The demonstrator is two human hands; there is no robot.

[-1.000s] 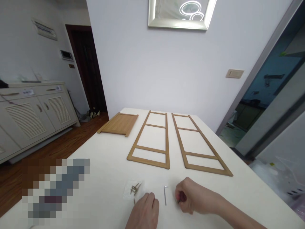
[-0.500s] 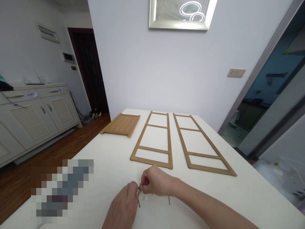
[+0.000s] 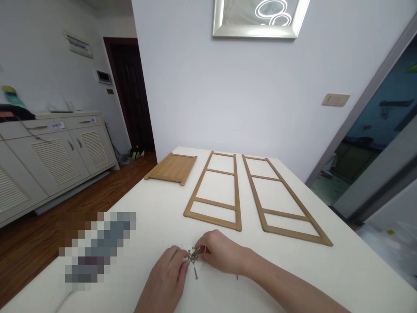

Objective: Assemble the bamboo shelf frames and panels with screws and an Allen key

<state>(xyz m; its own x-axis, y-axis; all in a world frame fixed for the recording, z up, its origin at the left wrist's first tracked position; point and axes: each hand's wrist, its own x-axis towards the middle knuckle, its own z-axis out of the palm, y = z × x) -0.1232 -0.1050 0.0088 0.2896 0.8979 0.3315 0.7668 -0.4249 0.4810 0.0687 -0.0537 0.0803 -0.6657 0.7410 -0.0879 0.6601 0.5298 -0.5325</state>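
Note:
A small heap of metal screws (image 3: pixel 193 255) lies on the near part of the white table, between my two hands. Shiny clear plastic, seemingly a small bag, shows around the heap. My left hand (image 3: pixel 167 271) has its thumb and forefinger pinched at the heap's left edge, where the plastic is. From the right, my right hand (image 3: pixel 218 252) reaches in with fingers curled together at the heap; what they grip is hidden. A single longer screw (image 3: pixel 196 273) rests just below the heap. Partly behind my right wrist, a thin metal piece (image 3: pixel 237 277) pokes out.
Two wooden ladder-like frames (image 3: pixel 238 191) (image 3: pixel 260 208) lie flat beyond my hands. A wooden slatted panel (image 3: pixel 172 168) is at the table's far left. At left, a blurred-out object (image 3: pixel 100 250) has a white cable (image 3: pixel 63 300). A wall (image 3: pixel 241 95) borders the far edge.
The screws are now spread in a more visible heap between my fingers. My left fingers have loosened and lie flatter. The view has swung slightly to the left.

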